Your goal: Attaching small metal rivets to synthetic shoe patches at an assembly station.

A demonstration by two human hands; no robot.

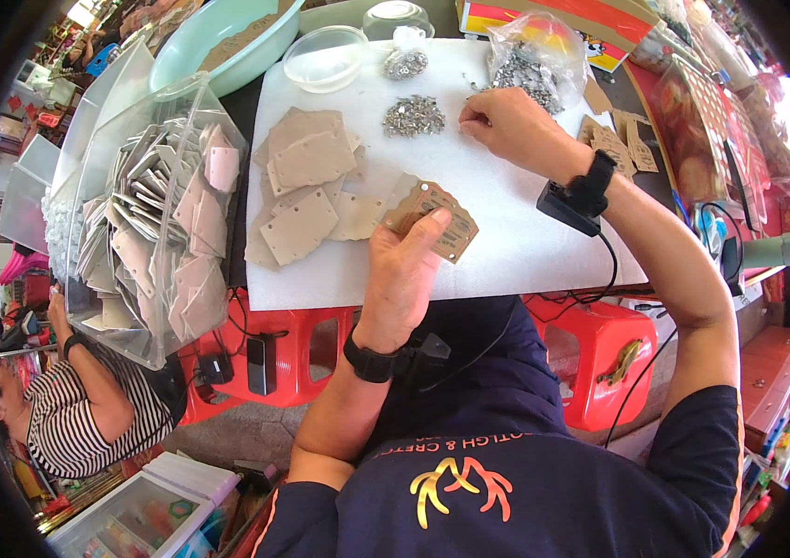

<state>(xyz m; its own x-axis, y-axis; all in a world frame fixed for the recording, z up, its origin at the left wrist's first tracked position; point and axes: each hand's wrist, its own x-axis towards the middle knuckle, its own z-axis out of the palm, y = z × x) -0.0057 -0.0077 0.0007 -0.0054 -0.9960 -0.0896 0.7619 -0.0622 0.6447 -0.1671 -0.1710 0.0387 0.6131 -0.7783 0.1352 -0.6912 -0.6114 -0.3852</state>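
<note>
My left hand (400, 279) grips a brown printed cardboard card (456, 234) with small holes along its edges, the thumb pressed on its face. My right hand (523, 135) hovers over the white sheet (506, 251), fingers bent and pinched together; whatever may be between the fingertips is too small to make out. Just left of those fingertips lies a heap of small shiny metal pieces (413, 117). Several plain greyish cards (306, 223) with holes are piled on the sheet, left of my left hand. Behind my right hand, a clear plastic bag (544, 56) holds more metal pieces.
A clear bin (195, 177) full of cards stands at the left. Behind are a pale green basin (181, 46), a round clear tub (325, 63) and a small bag of metal pieces (406, 61). More brown cards (638, 144) lie at right. Another person (88, 400) is at lower left.
</note>
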